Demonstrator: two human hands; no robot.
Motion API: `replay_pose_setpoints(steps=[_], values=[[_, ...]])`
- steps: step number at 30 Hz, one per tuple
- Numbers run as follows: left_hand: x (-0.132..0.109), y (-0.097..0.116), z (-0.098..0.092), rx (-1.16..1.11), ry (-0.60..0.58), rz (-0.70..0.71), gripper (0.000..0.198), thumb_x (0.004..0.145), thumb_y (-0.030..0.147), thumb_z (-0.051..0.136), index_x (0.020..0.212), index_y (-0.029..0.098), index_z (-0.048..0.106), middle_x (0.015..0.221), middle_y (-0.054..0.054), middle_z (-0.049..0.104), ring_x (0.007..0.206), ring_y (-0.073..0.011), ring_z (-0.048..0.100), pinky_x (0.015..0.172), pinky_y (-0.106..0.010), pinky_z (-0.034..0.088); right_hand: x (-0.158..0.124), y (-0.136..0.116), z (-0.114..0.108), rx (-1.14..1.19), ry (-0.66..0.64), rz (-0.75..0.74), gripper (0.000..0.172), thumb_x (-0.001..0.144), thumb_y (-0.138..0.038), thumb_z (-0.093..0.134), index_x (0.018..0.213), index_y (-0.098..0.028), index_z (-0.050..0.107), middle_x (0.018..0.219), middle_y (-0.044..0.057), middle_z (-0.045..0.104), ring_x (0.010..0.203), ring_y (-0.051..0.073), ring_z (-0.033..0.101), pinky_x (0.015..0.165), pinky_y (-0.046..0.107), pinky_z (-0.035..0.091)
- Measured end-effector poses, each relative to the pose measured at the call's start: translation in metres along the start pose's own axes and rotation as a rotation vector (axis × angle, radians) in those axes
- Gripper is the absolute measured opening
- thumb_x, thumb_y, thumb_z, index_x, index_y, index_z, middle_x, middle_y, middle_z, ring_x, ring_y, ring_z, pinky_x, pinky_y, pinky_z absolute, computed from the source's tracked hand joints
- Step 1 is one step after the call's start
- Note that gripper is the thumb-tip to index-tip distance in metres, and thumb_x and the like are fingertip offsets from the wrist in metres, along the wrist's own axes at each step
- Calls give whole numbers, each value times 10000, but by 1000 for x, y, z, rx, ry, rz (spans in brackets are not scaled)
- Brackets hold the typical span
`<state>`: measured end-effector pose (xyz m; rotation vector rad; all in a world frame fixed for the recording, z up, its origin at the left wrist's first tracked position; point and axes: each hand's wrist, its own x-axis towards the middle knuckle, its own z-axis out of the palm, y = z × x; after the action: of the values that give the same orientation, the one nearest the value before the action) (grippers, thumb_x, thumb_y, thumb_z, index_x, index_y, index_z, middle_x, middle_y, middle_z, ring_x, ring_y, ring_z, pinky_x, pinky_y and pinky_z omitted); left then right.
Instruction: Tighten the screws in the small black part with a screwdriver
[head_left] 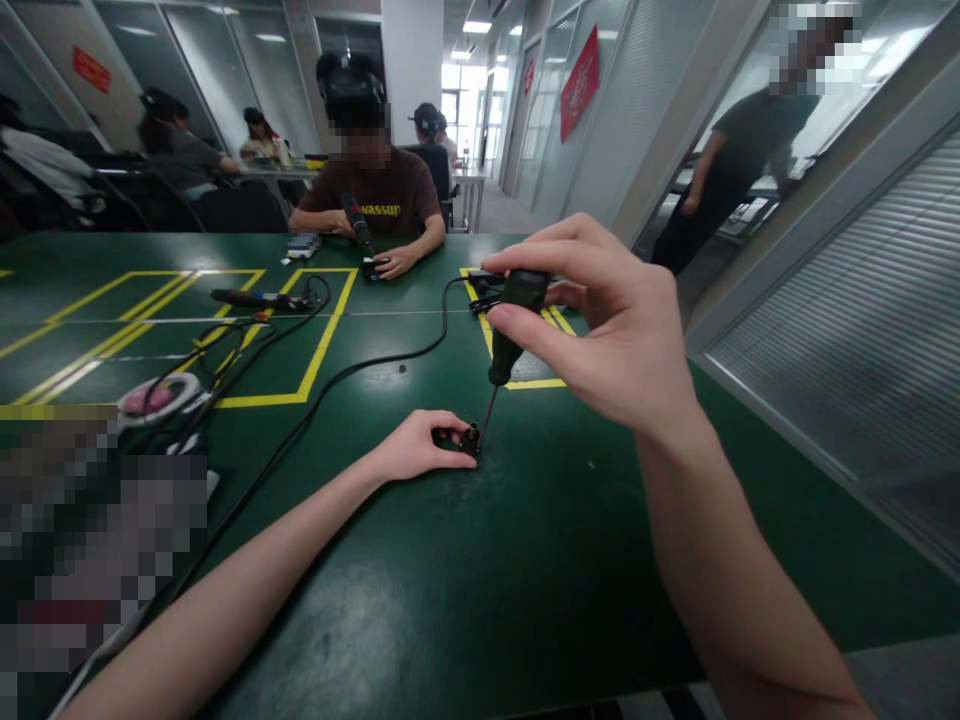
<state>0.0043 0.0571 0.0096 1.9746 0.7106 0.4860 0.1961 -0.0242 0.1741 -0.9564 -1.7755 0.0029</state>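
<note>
My right hand [607, 320] is closed round the top of a black electric screwdriver [510, 320], held nearly upright with its thin bit pointing down. The bit tip rests on a small black part [461, 440] lying on the green table [480, 580]. My left hand [416, 447] lies on the table with its fingers pinched on that small part, holding it in place. A black cable [360, 370] runs from the screwdriver's top leftward across the table.
Across the table a seated person holds another screwdriver [358, 225] over a small part. A third screwdriver [251, 298] lies on the yellow-marked area at left, with cables and a tape roll [154, 398]. More people sit behind; one stands at right.
</note>
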Motion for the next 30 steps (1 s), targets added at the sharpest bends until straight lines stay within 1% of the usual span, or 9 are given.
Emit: replay_pose_setpoints(steps=[4, 9, 14, 19, 26, 28, 30], values=[[0, -1, 0, -5, -1, -2, 363, 702, 393, 872, 970, 165, 784, 861, -19, 719, 809, -177, 614, 802, -298, 485, 1, 1, 0, -19, 9, -10, 219, 899, -319, 740, 1115, -304, 767, 1051, 47, 713, 1042, 270, 702, 790, 406, 653], [0, -1, 0, -18, 0, 6, 337, 700, 376, 872, 945, 164, 780, 851, -13, 711, 811, -176, 616, 813, -302, 482, 0, -1, 0, 14, 3, -2, 243, 894, -275, 727, 1136, -289, 747, 1113, 50, 747, 1038, 264, 713, 832, 408, 651], [0, -1, 0, -8, -2, 1, 352, 708, 389, 871, 965, 166, 782, 857, -20, 722, 818, -183, 622, 819, -311, 491, -1, 0, 1, 23, 4, 17, 258, 900, -253, 679, 1150, -288, 733, 1136, 43, 770, 1039, 262, 727, 855, 422, 650], [0, -1, 0, -22, -2, -1, 339, 700, 378, 876, 947, 165, 779, 850, -13, 718, 815, -180, 619, 815, -308, 486, -1, 0, 1, 45, -15, 18, 231, 917, -240, 648, 1125, -269, 746, 1081, 44, 785, 1021, 256, 744, 888, 431, 637], [1, -2, 1, -23, -1, -4, 347, 694, 386, 868, 936, 157, 775, 849, -16, 716, 815, -180, 612, 806, -301, 474, 1, -1, 0, 23, 16, -37, 171, 888, -290, 748, 1056, -270, 773, 1078, 51, 757, 1036, 265, 727, 818, 404, 644], [1, -1, 1, -18, 1, -5, 343, 695, 385, 864, 937, 158, 776, 836, -9, 707, 809, -177, 609, 803, -297, 471, 1, -1, 1, 30, 27, -38, 193, 888, -289, 750, 1080, -272, 768, 1078, 49, 754, 1046, 265, 723, 822, 398, 644], [1, -2, 0, -15, -2, -5, 345, 702, 388, 862, 947, 158, 780, 842, -11, 712, 807, -175, 612, 802, -296, 473, 0, -1, 1, 55, 29, -24, 253, 891, -283, 743, 1144, -280, 746, 1098, 42, 761, 1055, 259, 725, 836, 391, 644]])
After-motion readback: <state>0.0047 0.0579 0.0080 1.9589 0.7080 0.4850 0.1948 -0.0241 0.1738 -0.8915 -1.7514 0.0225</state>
